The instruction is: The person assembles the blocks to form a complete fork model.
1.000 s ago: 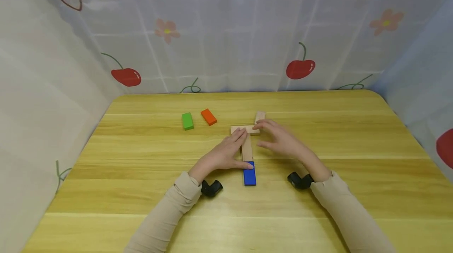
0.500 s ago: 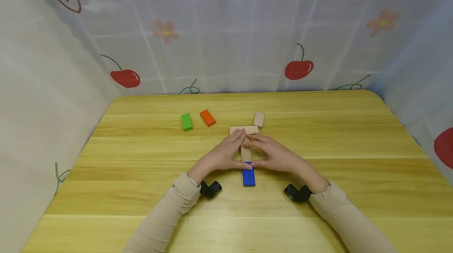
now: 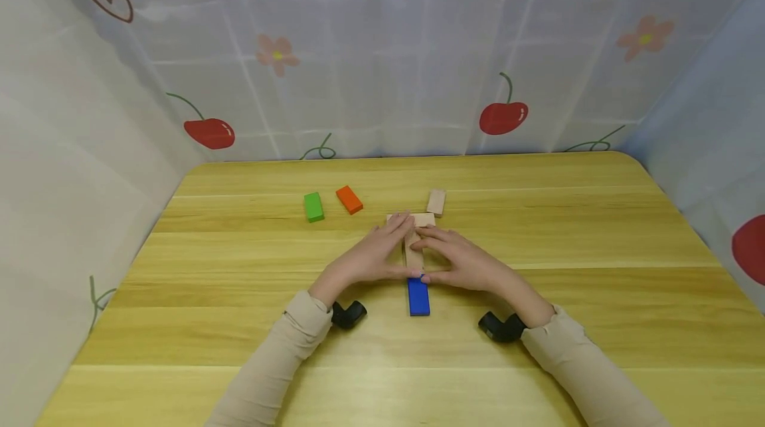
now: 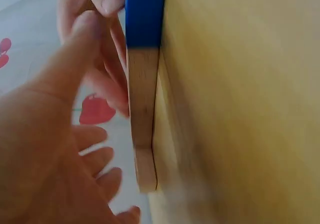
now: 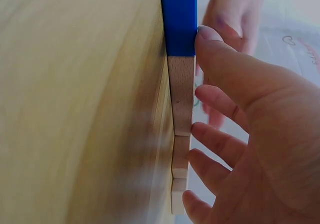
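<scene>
A blue wooden block (image 3: 419, 297) lies end to end with a plain wooden block (image 3: 414, 257). Across its far end lies a second plain block (image 3: 425, 220), so the pieces form a T. My right hand (image 3: 472, 261) rests its thumb on the blue block's far end, its loosely bent fingertips at the top of the plain wood. From the other side, my left hand (image 3: 370, 254) hovers over the row with fingers spread. In the left wrist view, the left thumb (image 4: 87, 26) shows a gap from the blocks. Neither hand grips anything.
Another plain block (image 3: 437, 202) lies just behind the crosswise piece. Farther left on the wooden table (image 3: 239, 248) are a green block (image 3: 313, 206) and an orange block (image 3: 349, 199). Black wrist devices (image 3: 501, 327) hang below both wrists. A printed curtain (image 3: 370, 68) stands behind the table.
My right hand has come left and nearer, from beside the crosswise block onto the row and the blue block. My left thumb has drawn back off the blue block, the left hand shifting slightly left.
</scene>
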The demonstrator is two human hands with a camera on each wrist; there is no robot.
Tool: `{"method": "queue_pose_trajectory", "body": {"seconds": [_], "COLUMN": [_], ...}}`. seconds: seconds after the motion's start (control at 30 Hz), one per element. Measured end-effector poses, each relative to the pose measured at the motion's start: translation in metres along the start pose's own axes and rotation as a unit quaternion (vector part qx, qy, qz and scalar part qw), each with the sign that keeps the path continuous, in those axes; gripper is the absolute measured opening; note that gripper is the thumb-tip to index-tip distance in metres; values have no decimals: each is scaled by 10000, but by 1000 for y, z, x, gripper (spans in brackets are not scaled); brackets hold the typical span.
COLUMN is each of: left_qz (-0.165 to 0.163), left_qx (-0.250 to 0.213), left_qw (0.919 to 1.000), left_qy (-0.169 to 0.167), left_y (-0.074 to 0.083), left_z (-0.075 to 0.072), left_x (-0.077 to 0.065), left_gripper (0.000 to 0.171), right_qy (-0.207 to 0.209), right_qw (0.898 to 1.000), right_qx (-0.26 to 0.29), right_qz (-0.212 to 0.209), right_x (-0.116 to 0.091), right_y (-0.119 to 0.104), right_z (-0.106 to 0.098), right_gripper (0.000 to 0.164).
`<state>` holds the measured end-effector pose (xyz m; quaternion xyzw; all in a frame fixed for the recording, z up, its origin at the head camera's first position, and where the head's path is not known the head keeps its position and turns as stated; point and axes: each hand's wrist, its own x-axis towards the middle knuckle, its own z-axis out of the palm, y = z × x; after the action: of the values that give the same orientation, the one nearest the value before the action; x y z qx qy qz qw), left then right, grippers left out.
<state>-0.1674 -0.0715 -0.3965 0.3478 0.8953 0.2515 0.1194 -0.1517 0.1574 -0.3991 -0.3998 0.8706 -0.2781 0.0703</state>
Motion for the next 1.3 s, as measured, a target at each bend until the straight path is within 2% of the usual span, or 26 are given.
{"method": "queue_pose_trajectory", "body": {"seconds": [0.07, 0.17, 0.27, 0.37, 0.43, 0.6, 0.97, 1.2, 1.3], "left_qz": [-99, -505, -1024, -1462, -1658, -1861, -2039, -2058, -1976], "left_qx": [-155, -466, -783, -928, -922, -838, -351, -703, -1063], "left_qw": [9995, 9942, 9812, 9696, 9662, 9657, 9673, 9643, 9625], "left_qy": [252, 823, 1433, 1729, 1747, 1603, 1467, 1511, 1527], "left_y": [-5, -16, -32, -48, -57, -72, -80, -82, -81], "left_z": [-8, -22, -34, -42, -45, -49, -52, -54, -55], "left_x": [-1, -4, -7, -9, -9, -7, 4, 6, 8], "left_gripper": [93, 87, 81, 78, 78, 81, 76, 71, 68], "right_qy": [-23, -68, -121, -170, -203, -251, -249, -262, -267], "right_qw": [10000, 9999, 9997, 9993, 9991, 9988, 9988, 9988, 9989], "right_qx": [45, 77, 74, 110, 138, 141, 179, 142, 129], "right_qz": [25, 102, 210, 307, 354, 390, 370, 386, 367], "right_x": [0, 0, 0, -1, -2, -3, -2, -3, -3], "right_y": [-1, -1, -2, -3, -3, -3, -4, -3, -4], "right_z": [-1, -2, -2, -1, -1, 0, -1, -1, -1], "right_gripper": [52, 52, 53, 54, 54, 55, 55, 56, 56]}}
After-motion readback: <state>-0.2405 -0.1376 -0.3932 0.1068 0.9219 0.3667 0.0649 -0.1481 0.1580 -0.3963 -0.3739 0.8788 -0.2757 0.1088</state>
